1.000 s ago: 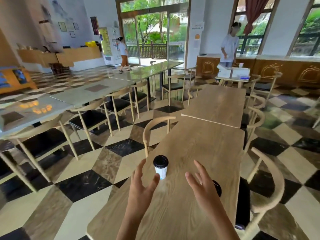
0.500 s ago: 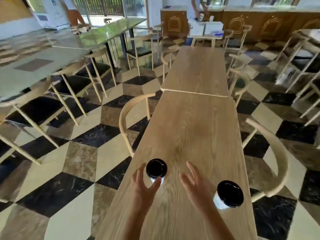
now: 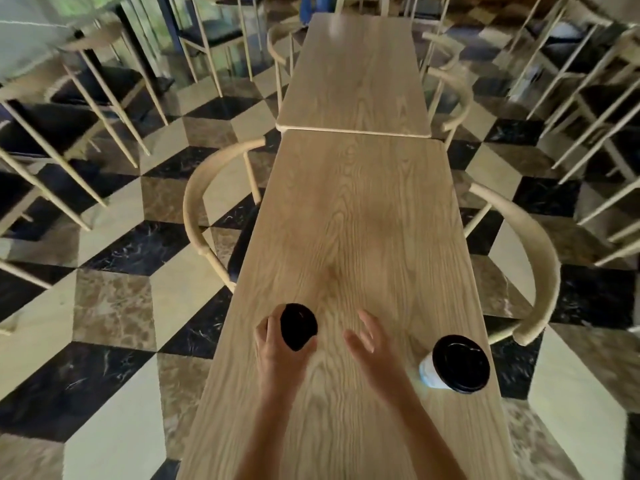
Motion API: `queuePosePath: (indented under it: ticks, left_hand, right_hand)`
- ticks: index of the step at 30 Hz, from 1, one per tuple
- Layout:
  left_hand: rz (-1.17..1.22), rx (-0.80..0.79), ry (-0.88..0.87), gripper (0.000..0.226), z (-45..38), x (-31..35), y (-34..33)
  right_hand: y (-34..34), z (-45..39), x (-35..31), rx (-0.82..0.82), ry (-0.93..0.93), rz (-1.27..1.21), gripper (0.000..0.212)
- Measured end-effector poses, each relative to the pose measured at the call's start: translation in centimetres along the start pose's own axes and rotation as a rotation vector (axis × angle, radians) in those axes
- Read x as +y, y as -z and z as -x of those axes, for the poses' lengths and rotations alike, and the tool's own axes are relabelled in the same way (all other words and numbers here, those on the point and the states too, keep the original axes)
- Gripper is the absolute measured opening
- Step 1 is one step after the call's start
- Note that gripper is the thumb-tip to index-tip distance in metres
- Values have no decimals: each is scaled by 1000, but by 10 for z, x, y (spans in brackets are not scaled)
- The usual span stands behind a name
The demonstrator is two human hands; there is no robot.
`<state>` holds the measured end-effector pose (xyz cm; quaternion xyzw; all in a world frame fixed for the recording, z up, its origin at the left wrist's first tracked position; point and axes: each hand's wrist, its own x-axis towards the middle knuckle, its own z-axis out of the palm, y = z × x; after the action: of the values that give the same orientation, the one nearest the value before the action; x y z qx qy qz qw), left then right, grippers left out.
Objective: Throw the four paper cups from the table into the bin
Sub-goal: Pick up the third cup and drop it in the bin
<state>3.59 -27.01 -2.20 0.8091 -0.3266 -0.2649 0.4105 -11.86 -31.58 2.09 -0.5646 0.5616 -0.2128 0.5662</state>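
**Cup one in hand, cup two next**

Head view: café-style room, checkered marble floor [image 3: 114,306], long wooden table [image 3: 363,237] running up the centre of the frame, curved-back chairs [image 3: 194,209] on both sides. A second table butts against the far end, upper centre.

Our left hand [image 3: 277,348] is wrapped around the first paper cup [image 3: 298,326], lower centre-left; only its black lid shows past the fingers. We can't tell whether it has left the table. Our right hand [image 3: 372,344] is empty, fingers spread loosely, just above the wood between the two cups.

The second paper cup [image 3: 453,363] stands at lower right near the table edge, black lid on, pale wall showing below it, well clear of the right hand.

We judge this as step one: grasping. Next move calls for the right hand to swing right and take the second cup. Only two cups in frame; the other two and the bin are out of view, so we need to locate them.

No readable writing or brand on lids or cup walls.
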Motion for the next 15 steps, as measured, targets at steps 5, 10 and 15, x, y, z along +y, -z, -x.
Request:
queuePosePath:
  ticks: [5,10,15]
  left_hand:
    - [89,36,31,78,-1,-5,4]
    - [203,39,17,67,11,6,21]
    - [524,-135,75,64,39,37,34]
  right_hand:
    - [-5,0,3,23,-2,26,65]
    - [-3,14,2,45,-10,-5,65]
    - [19,38,0,128,33,-69,63]
